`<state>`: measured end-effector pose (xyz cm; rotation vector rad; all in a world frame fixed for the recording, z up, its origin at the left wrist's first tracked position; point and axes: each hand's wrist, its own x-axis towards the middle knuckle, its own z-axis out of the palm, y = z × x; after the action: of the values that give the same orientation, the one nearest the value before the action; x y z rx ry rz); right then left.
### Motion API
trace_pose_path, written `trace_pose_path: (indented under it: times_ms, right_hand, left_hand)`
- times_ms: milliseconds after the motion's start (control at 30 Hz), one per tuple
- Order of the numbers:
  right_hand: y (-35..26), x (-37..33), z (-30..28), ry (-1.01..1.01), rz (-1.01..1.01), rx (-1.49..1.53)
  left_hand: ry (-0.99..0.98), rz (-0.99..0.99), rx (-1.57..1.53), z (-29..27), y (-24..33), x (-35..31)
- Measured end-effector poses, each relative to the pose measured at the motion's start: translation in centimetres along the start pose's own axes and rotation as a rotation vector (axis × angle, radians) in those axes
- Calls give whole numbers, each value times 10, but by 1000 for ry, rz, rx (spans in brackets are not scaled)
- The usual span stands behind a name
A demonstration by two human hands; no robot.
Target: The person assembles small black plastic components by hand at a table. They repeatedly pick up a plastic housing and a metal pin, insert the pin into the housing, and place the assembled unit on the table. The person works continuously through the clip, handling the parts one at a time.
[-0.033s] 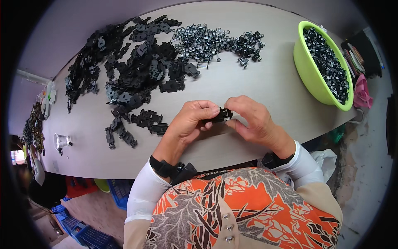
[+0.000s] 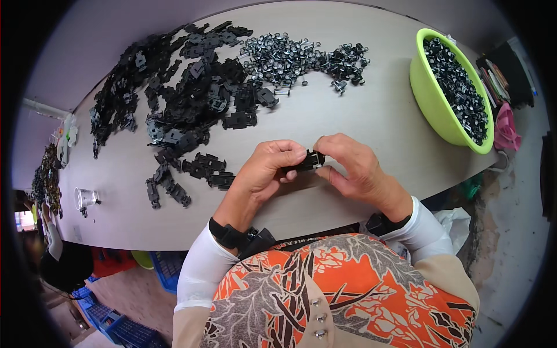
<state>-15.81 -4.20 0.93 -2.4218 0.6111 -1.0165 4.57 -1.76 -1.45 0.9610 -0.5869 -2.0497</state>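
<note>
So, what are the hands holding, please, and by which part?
A black toy-car chassis: the left hand grips its left end; right hand is at its right end.

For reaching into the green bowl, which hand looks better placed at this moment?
Right, most likely. The right hand is nearer the green bowl, over on that side; the left hand is farther off and grips the black part.

On the table point(image 2: 325, 113), a parts heap point(image 2: 194, 95) lies left of wheel axles point(image 2: 281, 58), a bowl point(image 2: 435, 110) right of them

Legible text: none | dark strip point(image 2: 318, 235): pale, letter-like marks (too small to read)
</note>
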Motion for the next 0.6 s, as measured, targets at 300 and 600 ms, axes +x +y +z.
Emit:
trace_pose_path:
  times_ms: [300, 600]
  right_hand:
    - [-3, -6, 12, 3, -50, 47]
    - [82, 31, -32, 110, 124, -344]
  left_hand:
    - [-108, 79, 55, 4, -2, -2]
    - [57, 66, 156, 6, 7, -2]
